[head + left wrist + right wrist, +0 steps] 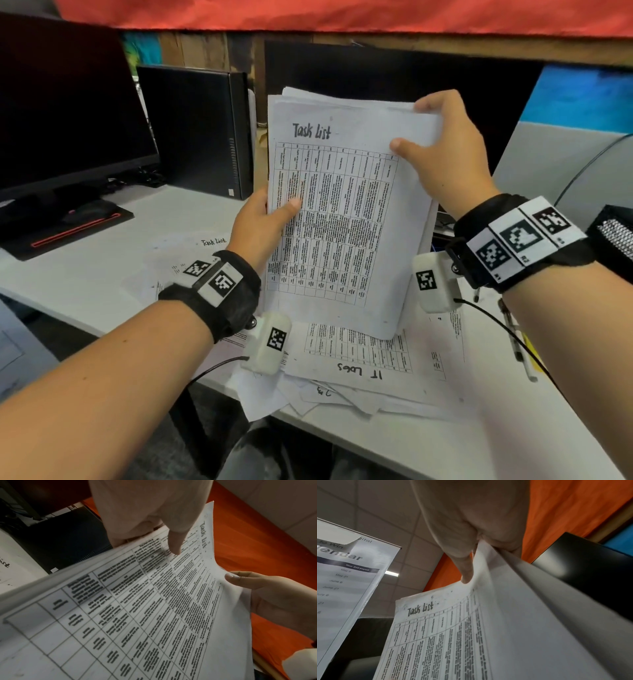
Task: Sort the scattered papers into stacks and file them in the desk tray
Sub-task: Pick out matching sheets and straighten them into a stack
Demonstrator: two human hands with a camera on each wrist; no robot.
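Observation:
I hold a stack of white sheets headed "Task List" point(342, 212) upright above the desk, its printed table facing me. My left hand point(263, 219) grips the stack's left edge, thumb on the front. My right hand point(442, 150) pinches the top right corner, thumb in front and fingers behind. The same stack point(154, 601) fills the left wrist view, and in the right wrist view its corner point(488, 615) sits between thumb and fingers. Loose papers point(359, 363) lie scattered on the white desk point(85, 281) below, one marked "IT Logs". A black mesh tray point(613, 236) shows at the right edge.
A dark monitor point(65, 113) on its stand and a small black computer case point(195, 126) stand at the back left. A second dark screen point(394, 75) is behind the stack. A pen point(513, 339) lies on the papers at the right. Another "Task List" sheet point(191, 253) lies by my left wrist.

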